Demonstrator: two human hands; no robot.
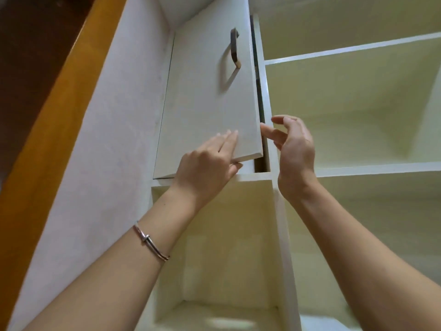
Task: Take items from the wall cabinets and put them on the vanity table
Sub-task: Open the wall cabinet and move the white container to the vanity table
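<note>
I look up at a white wall cabinet door [205, 96] with a dark curved handle [232, 58]. The door stands slightly ajar, with a dark gap [259, 96] along its right edge. My left hand [210, 163] lies on the door's lower right corner, fingers flat on its face and thumb under the bottom edge. My right hand [293, 149] hovers just right of the door edge, fingers spread and curled, holding nothing. What is inside the cabinet is hidden behind the door. The vanity table is out of view.
Open cream shelf compartments [353, 111] fill the right side, and another open compartment [224, 247] sits below the door. A white side wall [100, 139] and an orange-brown wooden frame [47, 120] run along the left. A silver bracelet [151, 242] circles my left wrist.
</note>
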